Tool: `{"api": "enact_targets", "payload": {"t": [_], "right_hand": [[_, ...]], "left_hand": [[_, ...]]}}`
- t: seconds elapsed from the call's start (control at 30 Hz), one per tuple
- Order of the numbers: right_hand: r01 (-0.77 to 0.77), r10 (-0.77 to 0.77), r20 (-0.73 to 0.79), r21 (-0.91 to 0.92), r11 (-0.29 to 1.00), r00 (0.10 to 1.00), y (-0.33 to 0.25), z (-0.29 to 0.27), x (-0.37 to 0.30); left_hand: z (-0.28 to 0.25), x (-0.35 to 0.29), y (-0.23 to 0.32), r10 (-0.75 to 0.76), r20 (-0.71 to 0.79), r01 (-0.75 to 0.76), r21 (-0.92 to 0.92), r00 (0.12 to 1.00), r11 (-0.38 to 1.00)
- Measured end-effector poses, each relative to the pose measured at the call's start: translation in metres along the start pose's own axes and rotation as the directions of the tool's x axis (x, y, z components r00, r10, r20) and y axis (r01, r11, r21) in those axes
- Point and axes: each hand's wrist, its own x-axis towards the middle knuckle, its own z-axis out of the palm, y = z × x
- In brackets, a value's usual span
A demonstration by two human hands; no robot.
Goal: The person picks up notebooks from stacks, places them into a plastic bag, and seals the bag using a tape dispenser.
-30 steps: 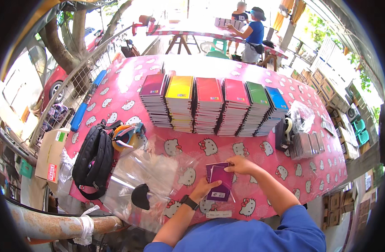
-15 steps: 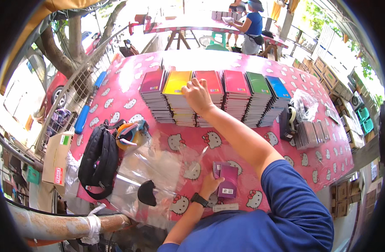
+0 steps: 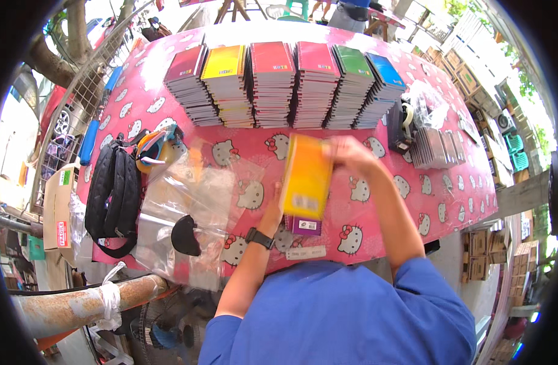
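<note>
A yellow notebook (image 3: 307, 176), blurred by motion, hangs over the table in front of me. My right hand (image 3: 352, 155) grips it by its right edge. Below it a purple notebook (image 3: 307, 227) shows only its lower end. My left hand (image 3: 278, 201) is at the left side of the two notebooks, its fingers hidden behind the yellow one. Farther back stand spiral notebooks in a row of tall stacks: maroon (image 3: 186, 66), yellow (image 3: 223, 62), red (image 3: 272, 58), pink (image 3: 317, 59), green (image 3: 354, 62) and blue (image 3: 385, 72).
Left on the pink table cover (image 3: 169, 112) lie a black backpack (image 3: 111, 194), clear plastic sheets (image 3: 169, 225) and a black cloth piece (image 3: 186, 236). To the right are a tape dispenser (image 3: 401, 128), small packed notebooks (image 3: 434, 149) and crumpled plastic (image 3: 426, 100).
My right hand has come back from the stacks toward me with a yellow notebook, which now covers most of the purple one. The view has tilted down.
</note>
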Motion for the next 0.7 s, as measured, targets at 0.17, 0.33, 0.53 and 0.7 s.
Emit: {"api": "enact_targets", "payload": {"t": [0.17, 0.33, 0.53, 0.7], "right_hand": [[-0.277, 0.242, -0.168, -0.239, 0.931, 0.956, 0.100, 0.022, 0.006], [0.188, -0.742, -0.140, -0.921, 0.341, 0.656, -0.014, 0.027, 0.055], [-0.102, -0.815, -0.083, -0.994, 0.029, 0.573, -0.087, 0.014, 0.138], [-0.017, -0.891, 0.056, -0.997, -0.072, 0.450, -0.066, 0.003, 0.146]], "left_hand": [[0.006, -0.001, 0.011, -0.129, 0.121, 0.062, 0.448, 0.984, 0.892], [0.010, -0.004, 0.013, 0.008, 0.076, -0.046, 0.516, 0.997, 0.855], [-0.001, 0.004, -0.003, 0.023, 0.070, -0.057, 0.539, 0.997, 0.840], [0.008, 0.000, -0.003, 0.049, 0.067, -0.081, 0.660, 0.997, 0.747]]}}
